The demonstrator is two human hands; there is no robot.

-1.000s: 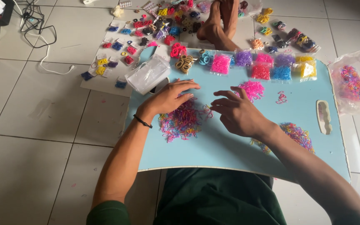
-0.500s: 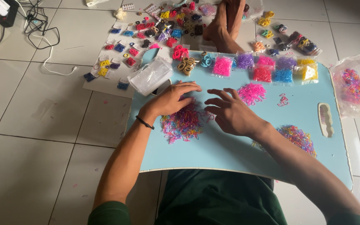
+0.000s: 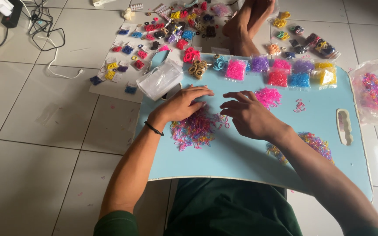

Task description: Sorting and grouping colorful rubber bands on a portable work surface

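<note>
Left hand (image 3: pixel 182 105): lies palm down, fingers spread and nearly flat, resting on the far edge of the mixed-colour heap of small rubber bands (image 3: pixel 194 131); it grips nothing. Right hand (image 3: pixel 248 116): also palm down and loosely spread, fingertips pointing toward the left hand and hovering at or just touching the heap's right fringe; whether a band is pinched under the fingers cannot be told.

The heap sits directly beneath and just nearer the body than the left hand, on the light blue worktop (image 3: pixel 241 157). A second mixed pile (image 3: pixel 316 144) lies beside the right forearm; a loose pink cluster (image 3: pixel 267 96) lies just beyond the right hand. Small bags of single colours (image 3: pixel 281 72) line the far edge, past both hands.

Judgement: sorting goes best with light, flat fingertip pressure, thinning the heap into one layer and drawing bands off the fringe singly, keeping them apart from the neighbouring pink cluster.
</note>
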